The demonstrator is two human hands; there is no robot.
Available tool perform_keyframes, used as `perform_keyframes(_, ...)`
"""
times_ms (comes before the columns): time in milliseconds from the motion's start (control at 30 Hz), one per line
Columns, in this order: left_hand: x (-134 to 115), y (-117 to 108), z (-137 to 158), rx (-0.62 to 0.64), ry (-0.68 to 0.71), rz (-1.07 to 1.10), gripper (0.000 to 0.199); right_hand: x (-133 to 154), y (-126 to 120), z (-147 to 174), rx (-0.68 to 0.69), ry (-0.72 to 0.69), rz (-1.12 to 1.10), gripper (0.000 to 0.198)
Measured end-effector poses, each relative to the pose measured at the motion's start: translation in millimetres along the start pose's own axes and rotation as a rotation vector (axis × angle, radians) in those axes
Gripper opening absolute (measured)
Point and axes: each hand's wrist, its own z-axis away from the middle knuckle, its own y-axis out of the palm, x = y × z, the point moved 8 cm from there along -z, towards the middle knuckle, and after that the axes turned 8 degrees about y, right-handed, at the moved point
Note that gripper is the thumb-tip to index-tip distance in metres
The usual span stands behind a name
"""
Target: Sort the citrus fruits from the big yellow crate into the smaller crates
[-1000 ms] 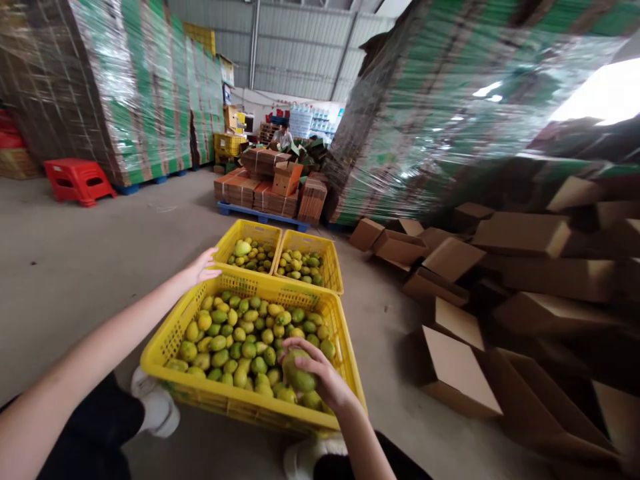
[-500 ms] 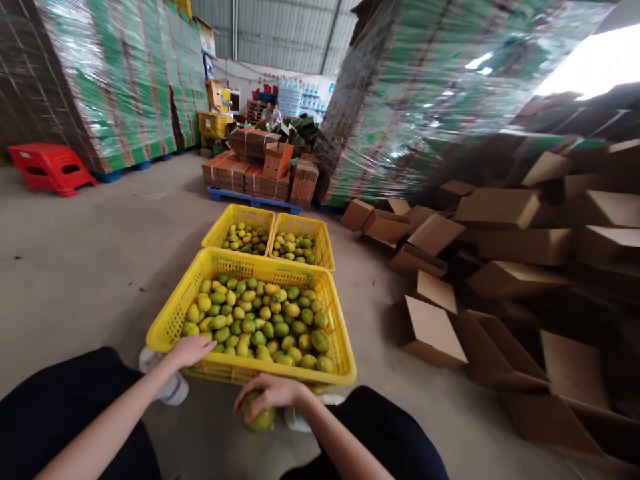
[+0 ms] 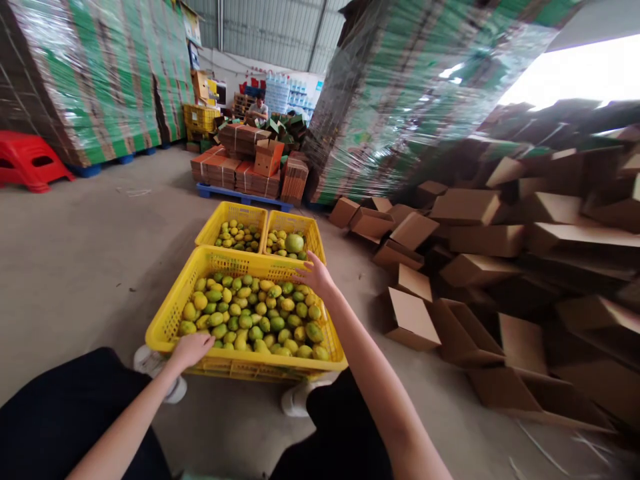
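Grey floor (image 3: 95, 267). R hand (image 3: 317, 276) grip spread, empty, nr big fruit (image 3: 295, 243) in/over far-R crate (image 3: 319, 241), by its nr edge; may bounce out/bruise if tossed hard. L hand (image 3: 193, 350) at front crate's (image 3: 260, 361) nr rim, hold unclear.

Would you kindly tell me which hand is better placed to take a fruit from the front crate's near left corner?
Probably the left hand: it is at the near side of the front crate, beside the fruit. The right hand is outstretched, open, near the far side.
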Motion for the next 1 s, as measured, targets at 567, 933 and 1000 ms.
perform_keyframes(567, 0, -23, -6, -0.212, 0.030, 0.198, 0.028, -101, -7, 84, 0.293, 0.046, 1.151, 0.028)
perform_keyframes(933, -18, -18, -130, -0.025, 0.245, 0.323, 0.029, -99, -26, 124, 0.271, 0.127, 2.030, 0.052)
perform_keyframes(1000, -39, 3, -153, 0.060, 0.307, 0.208, 0.041, -99, -31, 121, 0.295, 0.175, 2.044, 0.053)
